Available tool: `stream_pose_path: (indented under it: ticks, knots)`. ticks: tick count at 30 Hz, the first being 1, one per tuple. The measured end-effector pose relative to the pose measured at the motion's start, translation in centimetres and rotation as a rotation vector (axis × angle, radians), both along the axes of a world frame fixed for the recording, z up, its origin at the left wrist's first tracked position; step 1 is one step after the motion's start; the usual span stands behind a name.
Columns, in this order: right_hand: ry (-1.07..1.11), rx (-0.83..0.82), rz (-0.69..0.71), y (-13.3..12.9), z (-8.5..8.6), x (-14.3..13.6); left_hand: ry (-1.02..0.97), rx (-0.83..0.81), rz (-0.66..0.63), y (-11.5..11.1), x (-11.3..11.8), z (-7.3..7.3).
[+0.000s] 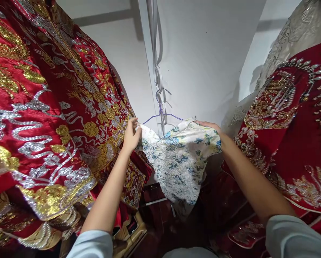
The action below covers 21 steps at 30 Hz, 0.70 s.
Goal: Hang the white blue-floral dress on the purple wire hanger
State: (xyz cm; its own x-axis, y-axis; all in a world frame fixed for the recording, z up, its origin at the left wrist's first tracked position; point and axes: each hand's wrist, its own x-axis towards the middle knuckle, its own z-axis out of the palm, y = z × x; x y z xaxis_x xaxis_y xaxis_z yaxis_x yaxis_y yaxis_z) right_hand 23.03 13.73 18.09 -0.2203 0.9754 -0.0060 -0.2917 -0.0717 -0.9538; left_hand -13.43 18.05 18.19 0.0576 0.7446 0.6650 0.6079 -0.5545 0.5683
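1. Far left, a red embroidered jacket (69, 93) runs out of view at the left and top edges; items beneath its hem are too crowded to make out fully.
2. The left hand (132, 135) pinches one shoulder edge of the floral top between thumb and fingers.
3. At centre, a purple hanger (161, 113) shows its hook and sloping arms; cloth hides the arms' ends. Whether the hook hangs on the pale rings (158, 77) behind is unclear.
4. The floral top (176, 161) lies between the hands, neckline up and hem down, its long axis roughly upright; the lower hem fades into shadow.
5. The right hand (213, 126) is at the other shoulder, partly covered by cloth; I cannot tell whether it pinches.
6. Far right, a red beaded garment (305, 143) is cut off by the edge.
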Motion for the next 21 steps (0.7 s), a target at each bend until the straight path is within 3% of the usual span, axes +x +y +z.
stream_pose_path:
  ticks: [3, 5, 8, 10, 13, 16, 19, 21]
  knots:
    - [-0.001, 0.133, -0.041, -1.1, -1.8, 2.0, -0.042, 0.064, 0.09, -1.0, -0.1, 0.6]
    - [-0.054, 0.163, -0.158, -1.4, -1.7, 2.4, -0.031, 0.051, 0.111, -1.4, 0.1, 1.4]
    - [-0.025, 0.239, -0.353, -1.3, 0.4, 1.0, -0.054, 0.13, 0.1, -1.6, 0.9, 2.7]
    - [0.022, 0.311, -0.385, -1.6, 2.0, -0.9, -0.069, 0.221, 0.11, -1.5, 1.2, 3.5]
    - [-0.048, 0.378, -0.205, -3.9, 2.9, -3.6, -0.061, 0.24, 0.192, -1.2, 0.8, 3.4]
    - [-0.176, 0.414, 0.074, -8.0, 2.1, -5.4, -0.16, 0.132, 0.235, -1.1, -0.1, 1.9]
    - [-0.303, 0.623, 0.541, -11.1, 1.3, -6.7, -0.317, 0.029, 0.188, -1.4, 0.1, -0.1]
    - [-0.355, 0.728, 0.697, -11.6, 0.7, -7.4, -0.391, -0.059, 0.097, -1.8, 1.2, -1.1]
